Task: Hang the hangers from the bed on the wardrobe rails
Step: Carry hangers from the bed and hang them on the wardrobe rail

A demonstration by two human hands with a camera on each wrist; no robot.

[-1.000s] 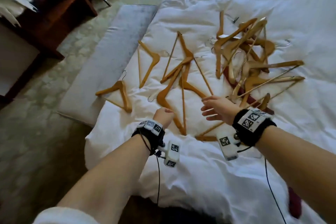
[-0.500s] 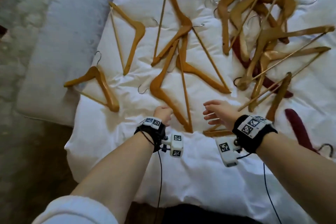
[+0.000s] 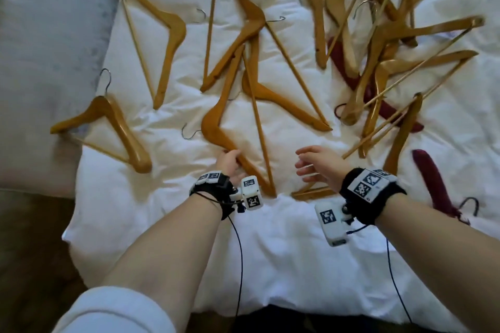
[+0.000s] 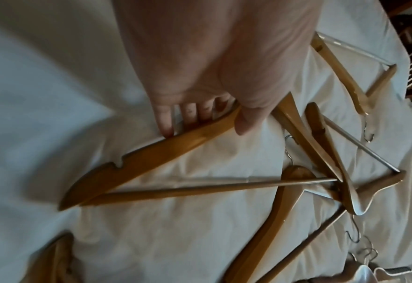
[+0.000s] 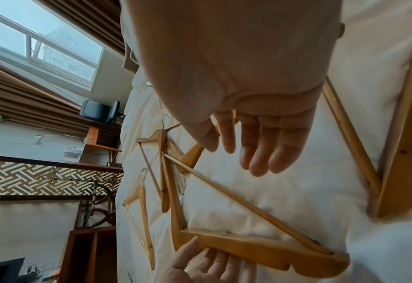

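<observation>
Bedding came first in size: the white duvet point(image 3: 270, 238) carried every hanger, and it was the only thing holding anything, since no box, basket or wardrobe rail showed in our views. Beside it lay a grey bench cushion point(image 3: 48, 48), on which one wooden hanger point(image 3: 113, 127) partly rested. Across the duvet the wooden hangers were loosely scattered at left and centre and tangled in a pile point(image 3: 384, 43) at the far right, with dark red padded hangers point(image 3: 435, 184) among and near them. Our left hand point(image 3: 230, 162) had its fingers curling under the arm of the nearest wooden hanger point(image 3: 216, 132) with the thumb over the top, a grasp forming rather than a firm one, we judged. Our right hand point(image 3: 319, 165) hovered just above the duvet, fingers relaxed and spread, holding nothing, over the corner of another hanger point(image 3: 313, 192). To do this step well, we thought, the left hand should close fully round the arm and lift clear of the crossing trouser bars, while the right took its own loose hanger rather than anything from the tangle.
</observation>
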